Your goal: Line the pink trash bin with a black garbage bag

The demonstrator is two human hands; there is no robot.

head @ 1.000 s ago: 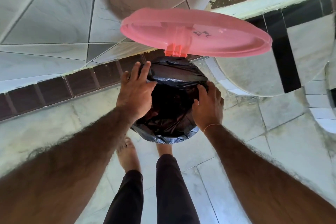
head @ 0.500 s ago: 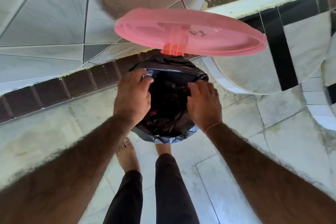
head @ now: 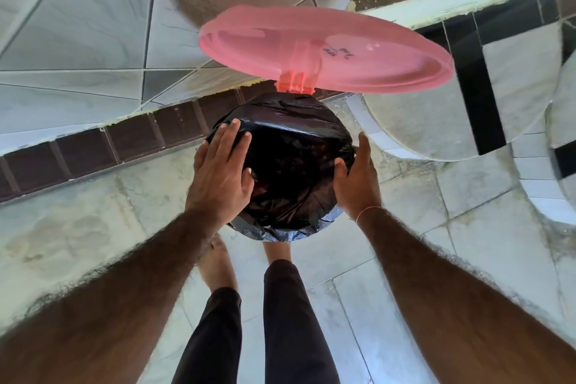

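Observation:
The pink trash bin stands on the floor below me with its round pink lid (head: 327, 50) tipped up on its hinge (head: 294, 84). The black garbage bag (head: 290, 165) sits inside the bin, and its edge is folded out over the whole rim, which hides the bin's body. My left hand (head: 221, 174) lies flat on the bag at the left rim with its fingers spread. My right hand (head: 358, 181) clasps the bag-covered right rim, thumb inside and fingers outside.
A tiled wall with a band of brown tiles (head: 93, 150) runs behind the bin. A curved white and black tiled structure (head: 436, 109) rises at the right. My bare feet (head: 218, 262) and dark trousers stand right in front of the bin on the tiled floor.
Both hands have moved apart from over the opening to the sides of the rim. The bag's mouth now lies wider and smoother around the rim.

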